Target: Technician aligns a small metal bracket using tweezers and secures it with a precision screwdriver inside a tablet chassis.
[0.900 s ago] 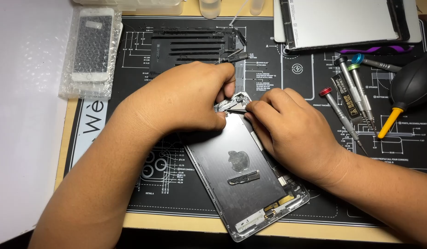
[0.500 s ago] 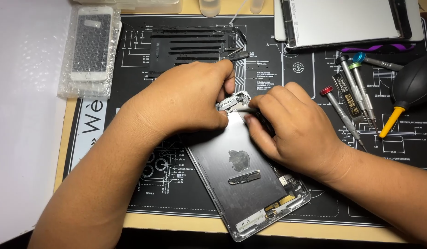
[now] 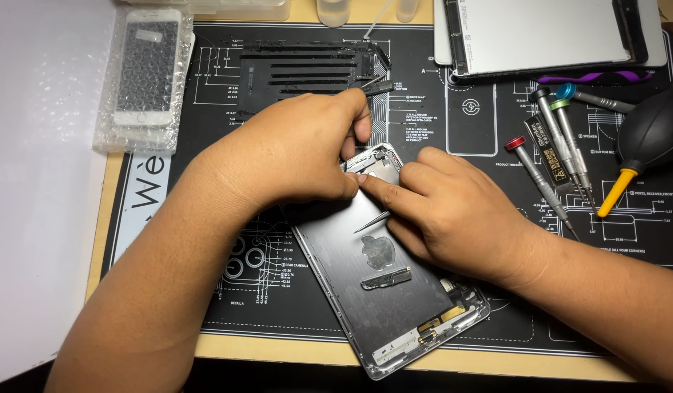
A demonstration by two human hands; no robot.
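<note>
Grey phone rear housing (image 3: 384, 291) flat on black repair mat (image 3: 460, 124), angled. Left hand (image 3: 293, 156) pinching top corner, right hand (image 3: 453, 211) pressing there, tweezers (image 3: 371, 221) tucked under fingers. Probably light, thin, stiff shell; slick metal, fragile flex parts inside. Best held by edges.

Head cam looks steeply down, close over black work mat (image 3: 293, 320); single view.

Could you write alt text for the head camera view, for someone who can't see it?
Two bare hands work at the top corner of an opened grey phone housing on a black repair mat: the left hand presses there, the right hand holds tweezers. Screwdrivers and a black air blower lie to the right.
</note>
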